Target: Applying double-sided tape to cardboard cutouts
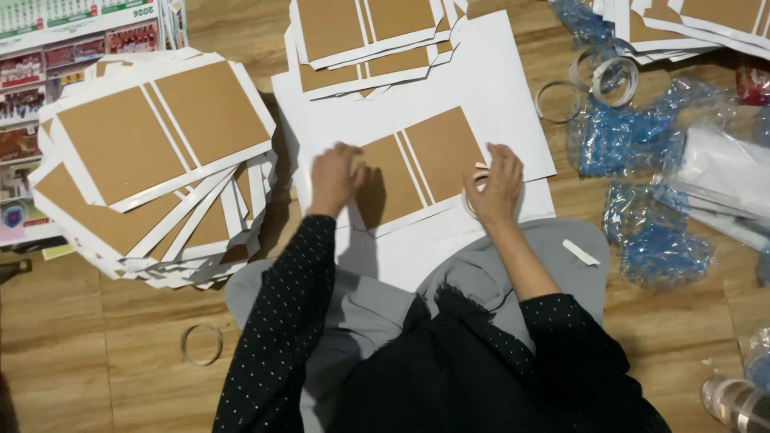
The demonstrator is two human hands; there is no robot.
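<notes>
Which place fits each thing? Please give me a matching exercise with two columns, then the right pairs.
Things:
1. big pile of brown-and-white boards
2. left hand
3. empty tape ring
4. blue plastic wrap

Places:
A. on the wooden floor, near the person's left elbow
B. on the floor at the person's right
C. at the person's left, fanned out
D. on the left edge of the board in front of the person

Pairs: 1-C, 2-D, 3-A, 4-B
</notes>
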